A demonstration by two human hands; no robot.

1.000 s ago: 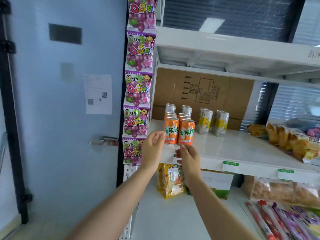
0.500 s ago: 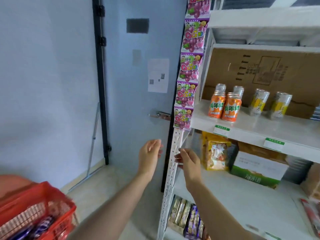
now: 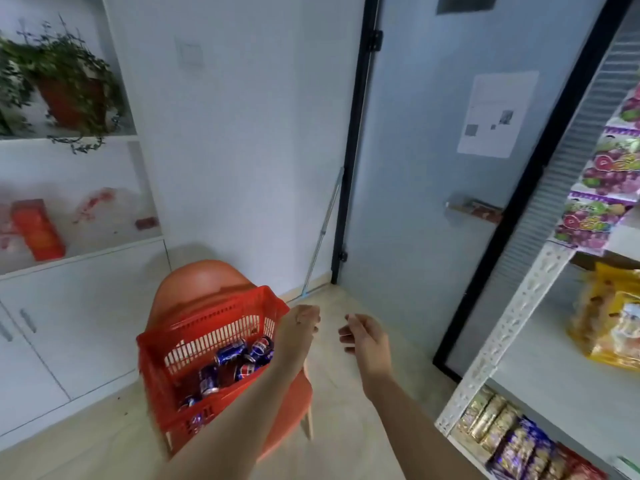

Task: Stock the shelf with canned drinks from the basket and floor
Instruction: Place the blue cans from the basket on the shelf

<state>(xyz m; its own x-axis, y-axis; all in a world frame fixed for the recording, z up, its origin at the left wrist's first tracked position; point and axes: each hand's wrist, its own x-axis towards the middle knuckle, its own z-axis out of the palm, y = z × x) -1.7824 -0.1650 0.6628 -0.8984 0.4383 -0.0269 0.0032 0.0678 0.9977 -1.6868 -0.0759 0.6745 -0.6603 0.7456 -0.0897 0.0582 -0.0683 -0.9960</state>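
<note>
A red plastic basket sits on an orange chair at lower left. Inside it lie several blue cola cans. My left hand hovers just right of the basket's far right corner, fingers loosely curled and holding nothing. My right hand hangs a little further right over the floor, also loosely curled and holding nothing. The white shelf unit runs along the right edge; its can shelf is out of view.
A grey door with a handle stands ahead. White cabinets and a potted plant fill the left. Snack packs lie on the bottom shelf, a yellow bag on the one above, and candy bags hang from the post.
My view has swung left and down from the shelf of orange cans to the basket. Both hands left the cans and dropped low, holding nothing.
</note>
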